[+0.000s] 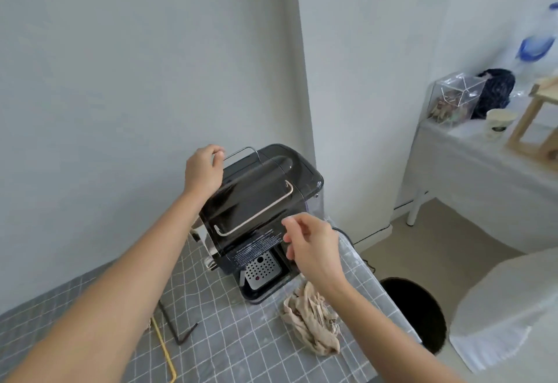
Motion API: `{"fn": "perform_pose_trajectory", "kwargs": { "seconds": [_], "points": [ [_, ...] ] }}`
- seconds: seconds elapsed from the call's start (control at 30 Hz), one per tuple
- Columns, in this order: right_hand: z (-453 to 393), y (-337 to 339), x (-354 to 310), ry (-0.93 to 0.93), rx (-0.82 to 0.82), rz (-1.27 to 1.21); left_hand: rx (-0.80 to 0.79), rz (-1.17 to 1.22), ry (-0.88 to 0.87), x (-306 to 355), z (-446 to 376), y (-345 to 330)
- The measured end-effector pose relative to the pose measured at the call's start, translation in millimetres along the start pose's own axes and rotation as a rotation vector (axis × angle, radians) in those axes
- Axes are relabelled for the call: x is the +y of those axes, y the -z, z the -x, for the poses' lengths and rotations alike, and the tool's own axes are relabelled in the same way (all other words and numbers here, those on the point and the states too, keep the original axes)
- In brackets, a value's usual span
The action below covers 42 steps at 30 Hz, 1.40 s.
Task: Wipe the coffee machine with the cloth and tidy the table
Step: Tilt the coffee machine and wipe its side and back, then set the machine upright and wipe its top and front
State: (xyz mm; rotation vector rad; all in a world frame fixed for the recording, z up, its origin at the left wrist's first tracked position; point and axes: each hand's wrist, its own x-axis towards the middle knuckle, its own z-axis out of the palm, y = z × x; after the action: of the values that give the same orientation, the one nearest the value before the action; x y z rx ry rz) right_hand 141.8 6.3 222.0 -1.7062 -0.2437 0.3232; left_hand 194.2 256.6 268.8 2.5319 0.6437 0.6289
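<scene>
A black coffee machine (259,201) stands at the far end of the table with the grey checked cloth cover (229,337), its perforated steel drip tray facing me. My left hand (203,170) grips the thin metal rail at the machine's back left top corner. Just in front of the machine's right front edge hovers my right hand (312,247), its fingers loosely curled and holding nothing. A crumpled beige cloth (311,322) lies on the table below my right wrist, near the right edge.
A yellow rod (164,352) and a dark bent rod (172,322) lie on the table at the left. A black round bin (419,313) sits on the floor right of the table. A covered side table (471,171) with a clear box and cup stands at the far right.
</scene>
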Motion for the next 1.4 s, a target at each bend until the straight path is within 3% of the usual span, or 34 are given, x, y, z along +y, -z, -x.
{"fn": "perform_pose_trajectory", "kwargs": {
  "seconds": [0.2,0.37,0.63,0.77,0.93,1.4],
  "points": [
    [-28.6,-22.7,-37.7,-0.272,-0.035,-0.240,-0.215,-0.026,0.029,-29.4,-30.2,-5.3],
    [-39.3,-35.3,-38.5,-0.325,-0.006,-0.353,-0.353,0.021,0.095,-22.0,-45.3,-0.6],
    [-73.9,-19.3,-57.9,-0.285,0.002,-0.171,-0.472,0.307,0.378,-37.7,-44.6,18.0],
    [-122.1,-8.4,-73.5,-0.176,-0.048,-0.016,-0.438,0.575,0.537,-43.7,-19.3,49.2],
    [-178.6,-7.5,-87.2,-0.102,-0.141,0.161,-0.406,0.760,0.596,-31.4,17.0,76.0],
    [-221.5,-3.6,-50.7,-0.135,-0.272,0.346,-0.359,0.735,0.678,-19.3,42.2,42.4]
  ]
}}
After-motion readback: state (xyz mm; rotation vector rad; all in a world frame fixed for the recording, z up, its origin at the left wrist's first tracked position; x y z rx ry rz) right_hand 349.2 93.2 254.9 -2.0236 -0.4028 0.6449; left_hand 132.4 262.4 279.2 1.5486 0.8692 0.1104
